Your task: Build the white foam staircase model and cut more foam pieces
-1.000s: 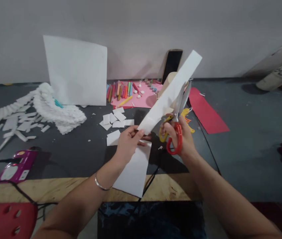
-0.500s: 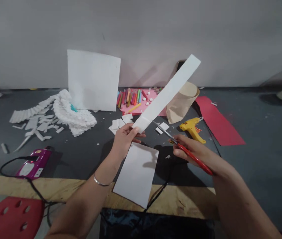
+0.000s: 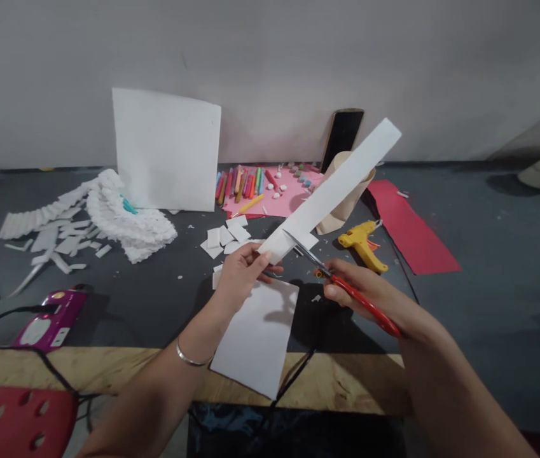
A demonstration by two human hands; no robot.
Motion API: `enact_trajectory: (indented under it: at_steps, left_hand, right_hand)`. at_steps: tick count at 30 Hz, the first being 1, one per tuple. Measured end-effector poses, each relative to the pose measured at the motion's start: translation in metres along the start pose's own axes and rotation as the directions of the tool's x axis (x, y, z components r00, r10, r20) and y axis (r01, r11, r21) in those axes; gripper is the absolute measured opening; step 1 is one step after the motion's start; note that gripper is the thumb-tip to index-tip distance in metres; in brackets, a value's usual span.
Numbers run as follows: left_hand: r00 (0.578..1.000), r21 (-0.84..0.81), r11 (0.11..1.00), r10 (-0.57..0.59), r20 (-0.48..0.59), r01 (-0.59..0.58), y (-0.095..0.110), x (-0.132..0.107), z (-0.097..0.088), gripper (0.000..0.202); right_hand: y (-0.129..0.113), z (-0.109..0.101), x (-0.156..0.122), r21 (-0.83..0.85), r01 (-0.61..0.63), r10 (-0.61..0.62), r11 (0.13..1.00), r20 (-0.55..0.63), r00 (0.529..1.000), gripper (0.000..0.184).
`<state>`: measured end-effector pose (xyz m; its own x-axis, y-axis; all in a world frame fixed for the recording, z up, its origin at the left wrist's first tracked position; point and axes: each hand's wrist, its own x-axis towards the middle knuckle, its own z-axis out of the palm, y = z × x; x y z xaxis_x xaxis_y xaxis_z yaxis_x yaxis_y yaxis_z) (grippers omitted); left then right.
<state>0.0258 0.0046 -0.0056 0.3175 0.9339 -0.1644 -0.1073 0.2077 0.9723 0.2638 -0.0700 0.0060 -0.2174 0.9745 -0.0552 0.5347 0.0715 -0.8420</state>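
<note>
My left hand (image 3: 245, 270) is closed on the lower end of a long white paper strip (image 3: 341, 184), which slants up to the right above the table. In my right hand (image 3: 360, 286) are red-handled scissors (image 3: 362, 299), their blades lying across the strip close to my left fingers. Under my left hand a white rectangular sheet (image 3: 257, 340) rests at the table's front edge. Small cut white paper pieces (image 3: 222, 236) lie just beyond my left hand. Nearest to my right hand on the table is a yellow glue gun (image 3: 364, 245).
A white board (image 3: 167, 149) leans on the wall beside ruffled white paper (image 3: 131, 226) and scraps. Crayons (image 3: 241, 183) lie on pink paper. A phone (image 3: 343, 137) stands behind a beige paper roll (image 3: 329, 222). Red paper (image 3: 415, 229) is at right, a purple corded device (image 3: 53, 318) at left.
The strip has tilted lower and swung right at its far end. The scissors remain across it near my left hand, and the whole view has shifted slightly.
</note>
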Motion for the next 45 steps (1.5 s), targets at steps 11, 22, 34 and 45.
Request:
enact_trajectory:
  at_steps: [11, 22, 34, 45]
  left_hand:
    - [0.999, 0.000, 0.999, -0.035, -0.023, 0.035, 0.004, 0.000, 0.002, 0.041]
    - [0.998, -0.024, 0.998, -0.062, 0.000, 0.062, -0.002, 0.002, -0.001, 0.037]
    - [0.996, -0.004, 0.997, -0.083, 0.033, 0.083, -0.001, 0.003, -0.005, 0.038]
    - [0.990, -0.047, 0.989, -0.136, 0.018, 0.137, 0.001, 0.002, -0.003, 0.037]
  right_hand:
    - [0.002, 0.001, 0.005, -0.107, -0.025, 0.029, 0.994, 0.039, 0.999, 0.036]
    - [0.005, 0.005, 0.006, -0.091, -0.045, 0.046, 0.995, 0.010, 0.999, 0.039]
    - [0.004, 0.008, 0.007, -0.168, -0.002, 0.000, 0.986, -0.014, 1.000, 0.041]
    - [-0.002, 0.009, 0.012, -0.196, -0.048, 0.046, 0.979, -0.017, 0.999, 0.053]
